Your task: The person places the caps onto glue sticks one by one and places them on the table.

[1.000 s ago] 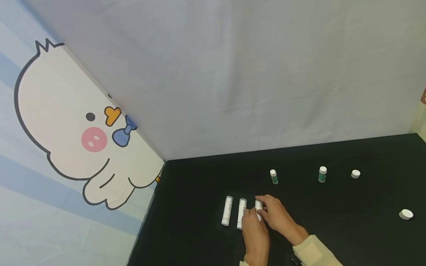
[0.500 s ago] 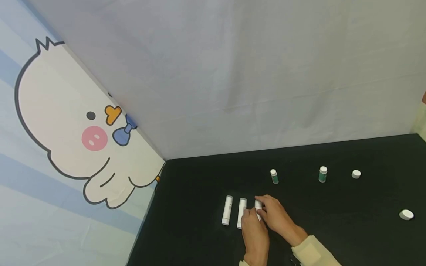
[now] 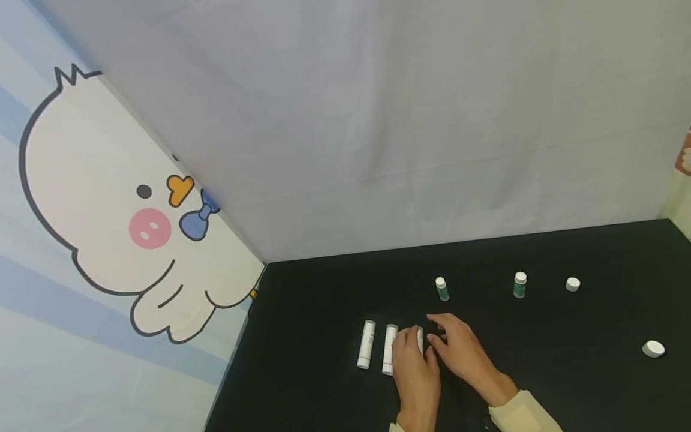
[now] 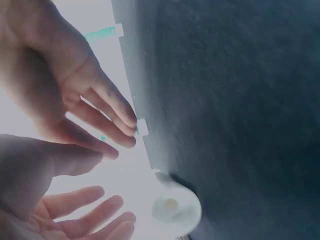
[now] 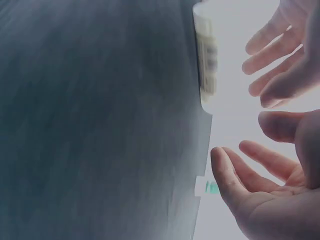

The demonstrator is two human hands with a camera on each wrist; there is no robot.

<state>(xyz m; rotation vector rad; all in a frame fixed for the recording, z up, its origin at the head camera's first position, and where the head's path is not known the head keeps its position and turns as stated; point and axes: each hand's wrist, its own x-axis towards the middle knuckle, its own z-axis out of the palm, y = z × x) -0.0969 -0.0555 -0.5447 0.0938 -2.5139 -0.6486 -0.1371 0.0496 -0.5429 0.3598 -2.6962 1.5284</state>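
Three white cylindrical tubes lie side by side on the black table: a left one [image 3: 366, 345], a middle one [image 3: 390, 350] and a right one [image 3: 420, 339], which the hands partly hide. Over the right tube, my left hand [image 3: 417, 378] has its fingers loosely bent and spread. My right hand [image 3: 469, 354] is just right of that tube, thumb and fingers apart. Both wrist views show a gap between thumb and fingers on each hand, with nothing gripped. A round tube end [image 4: 172, 210] shows low in the left wrist view; a labelled tube [image 5: 207, 65] stands out in the right wrist view.
Behind the hands stand two small green-labelled bottles with white caps, one nearer [image 3: 442, 289] and one farther right [image 3: 519, 285]. Two white round cap-like pieces [image 3: 573, 284] lie to the right, one close to the right edge [image 3: 654, 348]. A pale curtain [image 3: 432, 150] borders the table's back.
My right hand has let go of the right tube and shifted a little right, and its fingers have spread. My left hand's fingers have also loosened around it. The tubes stay in place.
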